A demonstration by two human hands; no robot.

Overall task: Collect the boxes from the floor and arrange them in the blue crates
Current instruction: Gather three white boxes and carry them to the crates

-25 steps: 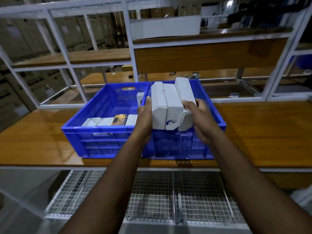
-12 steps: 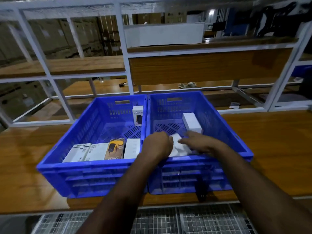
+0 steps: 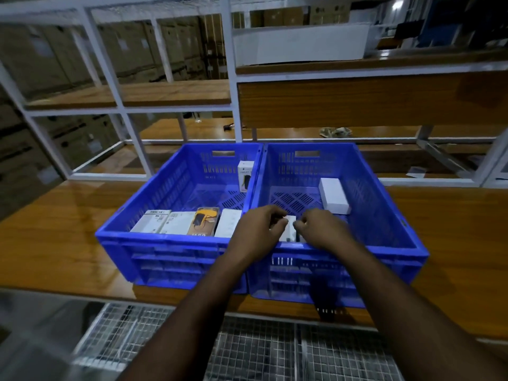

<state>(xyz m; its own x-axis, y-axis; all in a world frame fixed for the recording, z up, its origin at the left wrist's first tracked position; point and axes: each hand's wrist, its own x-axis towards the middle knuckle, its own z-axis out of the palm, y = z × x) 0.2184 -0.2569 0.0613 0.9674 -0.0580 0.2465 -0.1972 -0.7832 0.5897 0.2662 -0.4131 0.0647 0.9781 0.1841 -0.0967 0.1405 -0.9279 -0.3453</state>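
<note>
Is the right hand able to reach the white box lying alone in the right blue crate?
Probably yes: the right hand is already inside that crate, and nothing lies between it and the white box.

Wooden bench [image 3: 55, 237] with two blue crates on it

The glossy brown bench runs from 9 o'clock to 3 o'clock. The left crate [image 3: 165, 259] and the right crate [image 3: 384, 270] stand on it side by side, their inner walls touching, both near its front edge at 6 o'clock.
</note>
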